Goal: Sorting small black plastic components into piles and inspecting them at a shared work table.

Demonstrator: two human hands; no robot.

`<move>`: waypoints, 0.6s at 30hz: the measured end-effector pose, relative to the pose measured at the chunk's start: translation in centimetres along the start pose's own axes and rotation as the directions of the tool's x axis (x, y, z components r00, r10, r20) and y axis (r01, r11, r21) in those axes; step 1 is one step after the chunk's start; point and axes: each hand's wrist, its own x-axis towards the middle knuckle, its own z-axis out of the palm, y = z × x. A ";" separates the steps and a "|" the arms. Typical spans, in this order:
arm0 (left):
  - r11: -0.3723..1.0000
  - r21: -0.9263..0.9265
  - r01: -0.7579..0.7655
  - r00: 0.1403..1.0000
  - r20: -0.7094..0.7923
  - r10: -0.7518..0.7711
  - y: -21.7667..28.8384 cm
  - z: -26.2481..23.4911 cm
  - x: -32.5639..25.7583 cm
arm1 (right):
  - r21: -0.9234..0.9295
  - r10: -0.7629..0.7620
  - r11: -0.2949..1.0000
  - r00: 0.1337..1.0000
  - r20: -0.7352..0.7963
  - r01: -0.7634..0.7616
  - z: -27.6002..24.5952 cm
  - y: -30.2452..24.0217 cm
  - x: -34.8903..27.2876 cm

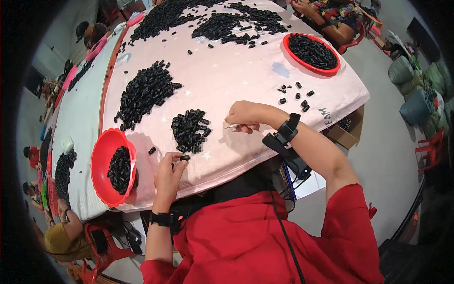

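Observation:
My left hand point(168, 179) pinches a small black plastic cylinder point(185, 157) between thumb and fingertips, low over the pink cloth near the table's front edge. My right hand point(243, 116) is closed around a thin pale tool point(231, 126), whose tip points left; its exact kind is too small to tell. Between and beyond my hands lies a small heap of black cylinders point(189, 131). One loose cylinder point(152, 150) rests left of that heap. A red scalloped basin point(98, 177) with more black pieces inside stands to the left of my left hand.
A larger black heap point(144, 96) lies farther back left, and more piles point(217, 27) spread across the far end. Several loose pieces point(305, 105) sit at right, below a filled red bowl point(327, 72). A cardboard box point(344, 136) stands under the table's right side. Other people sit around.

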 end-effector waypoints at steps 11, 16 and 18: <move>0.994 0.078 -0.079 0.997 -0.009 0.079 -0.6 0.0 0.2 | -0.007 0.011 1.000 1.000 -0.008 -0.011 0.0 -0.6 0.2; 0.990 0.114 -0.084 0.996 -0.001 0.085 -0.3 -0.1 0.1 | -0.037 0.003 0.999 0.999 -0.037 -0.004 0.2 -0.6 -0.3; 0.985 0.096 -0.144 0.988 -0.046 0.149 -0.6 0.2 0.0 | -0.042 -0.008 0.999 0.999 -0.050 0.006 0.2 -0.5 -0.3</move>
